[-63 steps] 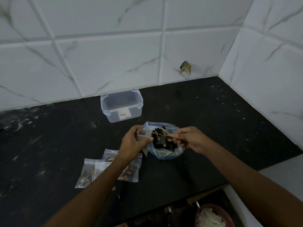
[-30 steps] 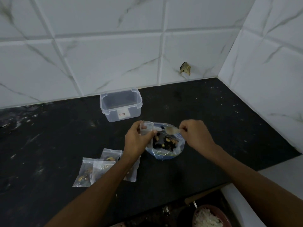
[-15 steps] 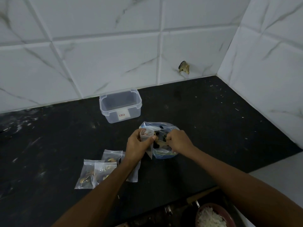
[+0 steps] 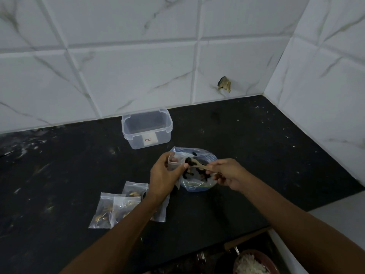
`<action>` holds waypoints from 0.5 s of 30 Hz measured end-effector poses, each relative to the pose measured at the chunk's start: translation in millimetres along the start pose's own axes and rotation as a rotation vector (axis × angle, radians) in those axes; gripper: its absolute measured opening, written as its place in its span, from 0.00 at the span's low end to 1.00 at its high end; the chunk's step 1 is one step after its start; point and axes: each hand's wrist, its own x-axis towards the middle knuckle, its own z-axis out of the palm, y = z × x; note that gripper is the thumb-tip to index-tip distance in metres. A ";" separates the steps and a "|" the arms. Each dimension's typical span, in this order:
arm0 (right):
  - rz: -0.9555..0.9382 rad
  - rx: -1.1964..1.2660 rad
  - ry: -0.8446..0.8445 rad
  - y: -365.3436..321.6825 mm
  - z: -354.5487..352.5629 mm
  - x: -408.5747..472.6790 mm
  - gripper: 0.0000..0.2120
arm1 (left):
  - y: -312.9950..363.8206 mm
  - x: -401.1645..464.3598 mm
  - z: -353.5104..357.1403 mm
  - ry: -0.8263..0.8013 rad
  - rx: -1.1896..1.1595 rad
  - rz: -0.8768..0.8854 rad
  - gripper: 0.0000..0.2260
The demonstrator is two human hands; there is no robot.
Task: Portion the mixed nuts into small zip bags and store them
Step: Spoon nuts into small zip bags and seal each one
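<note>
**Spoon at the mouth of a small bag**

Held up over the black counter (image 4: pixel 246 147), just in front of the big bag (image 4: pixel 199 186): a small clear zip bag (image 4: pixel 174 162), mouth pulled open, gripped by the left hand (image 4: pixel 163 178) with fingers curled round its far side and thumb pinching its near edge. Thin, see-through plastic; contents hard to tell behind the hand.

In the right hand (image 4: pixel 227 175), pinched by the handle between thumb and fingers: a wooden spoon (image 4: pixel 197 165), bowl at the small bag's mouth, loaded with dark pieces.

Below, resting on the counter: the big bag, clear bluish plastic, wide open, with the nuts (image 4: pixel 197 173) inside, a mix of dark and pale tan pieces.

To the left, lying flat and overlapping: filled small bags (image 4: pixel 118 206), clear, each with a small clump of tan and dark nuts, partly under the left forearm.

Further back near the tiled wall (image 4: pixel 138 76): a clear plastic box (image 4: pixel 147 131), lidless, with a white label on its front.
</note>
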 end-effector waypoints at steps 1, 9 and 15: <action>-0.019 0.002 -0.003 -3.1 -4.8 -3.6 0.05 | 2.7 0.8 0.9 0.007 0.031 0.025 0.19; -0.301 -0.112 0.024 -44.3 -24.0 -40.9 0.07 | 12.3 8.6 11.5 0.063 0.170 0.091 0.22; -0.668 -0.608 0.163 -51.4 -1.6 -53.2 0.06 | 10.9 12.3 24.0 0.080 0.211 0.113 0.24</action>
